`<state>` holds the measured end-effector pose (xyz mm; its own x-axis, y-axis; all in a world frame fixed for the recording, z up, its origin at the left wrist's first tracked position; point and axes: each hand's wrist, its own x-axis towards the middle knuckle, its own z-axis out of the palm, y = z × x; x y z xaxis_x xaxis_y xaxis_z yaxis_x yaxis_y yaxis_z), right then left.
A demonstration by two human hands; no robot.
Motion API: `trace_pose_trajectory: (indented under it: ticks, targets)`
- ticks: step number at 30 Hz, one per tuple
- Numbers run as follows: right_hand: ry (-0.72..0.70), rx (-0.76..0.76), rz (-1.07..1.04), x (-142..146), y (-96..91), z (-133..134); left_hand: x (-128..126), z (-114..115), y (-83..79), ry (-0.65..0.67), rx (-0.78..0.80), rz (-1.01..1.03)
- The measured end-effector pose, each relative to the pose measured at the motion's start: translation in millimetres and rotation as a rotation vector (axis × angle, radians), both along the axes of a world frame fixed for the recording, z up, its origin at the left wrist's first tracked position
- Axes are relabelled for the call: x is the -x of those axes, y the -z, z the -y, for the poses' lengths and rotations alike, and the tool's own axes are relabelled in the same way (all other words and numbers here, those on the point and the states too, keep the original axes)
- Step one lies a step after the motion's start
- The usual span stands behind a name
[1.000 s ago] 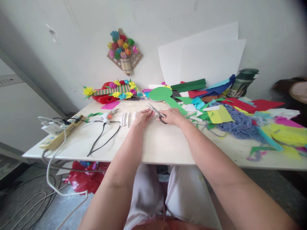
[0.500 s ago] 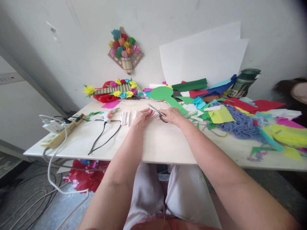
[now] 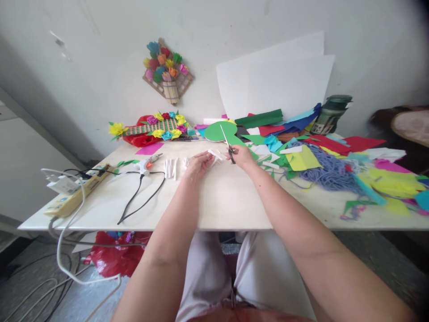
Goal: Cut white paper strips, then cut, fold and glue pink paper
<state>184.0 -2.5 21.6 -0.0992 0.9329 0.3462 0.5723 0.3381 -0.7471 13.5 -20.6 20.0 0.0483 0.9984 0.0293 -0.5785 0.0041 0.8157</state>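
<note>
My left hand [image 3: 198,165] is closed on a small white paper piece [image 3: 214,155] just above the table; its exact shape is partly hidden by the fingers. In my right hand [image 3: 241,156] is a pair of scissors [image 3: 226,142], held by the handles with the blades pointing up and away from me. The scissors are apart from the white piece. Left of my left hand, several short white paper rolls [image 3: 171,169] lie side by side on the table [image 3: 231,201]. Behind the scissors lies a green paper-covered shape [image 3: 219,131].
A glue gun [image 3: 144,166] with a black cord and a power strip [image 3: 77,192] are at the left. A flower-decorated piece [image 3: 150,127] lies at the back. Coloured paper scraps [image 3: 303,158], blue-grey yarn [image 3: 323,171] and a dark bottle [image 3: 330,115] are at the right.
The scissors have come away from the white paper; their blades have swung from pointing left to pointing up. The view has shifted slightly right.
</note>
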Motion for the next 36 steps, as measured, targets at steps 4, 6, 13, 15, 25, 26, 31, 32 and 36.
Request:
trace_pose_trajectory:
  ticks: [4,6,13,15,25,26,31,32,36]
  targets:
    - [-0.037,0.209,-0.441,6.9,-8.8,9.8,-0.9,-2.2,1.4,0.026,-0.015,-0.039]
    - [-0.056,0.263,-0.504,9.7,-12.6,16.2,-1.1,-3.9,2.8,0.038,-0.014,-0.051]
    - [-0.088,0.279,-0.569,10.3,-13.4,19.2,-1.3,-7.4,6.1,0.075,-0.025,-0.024]
    - [-0.070,0.285,-0.572,10.2,-13.1,18.5,-1.2,-7.9,6.6,0.084,-0.036,-0.002]
    - [-0.145,0.249,-0.638,9.2,-11.3,17.3,-1.5,-3.4,5.3,0.091,-0.095,0.042]
    - [-0.151,0.243,-0.640,9.5,-11.4,17.6,-1.5,-3.6,5.8,0.091,-0.100,0.043]
    - [-0.203,0.237,-0.652,12.0,-11.2,19.6,-2.3,-7.1,10.1,0.049,-0.078,0.013]
    - [-0.215,0.241,-0.651,12.3,-10.9,19.8,-2.4,-7.7,10.8,0.042,-0.078,0.007]
    - [-0.282,0.287,-0.617,9.9,-9.1,18.8,-0.7,-8.8,12.5,0.015,-0.094,0.000]
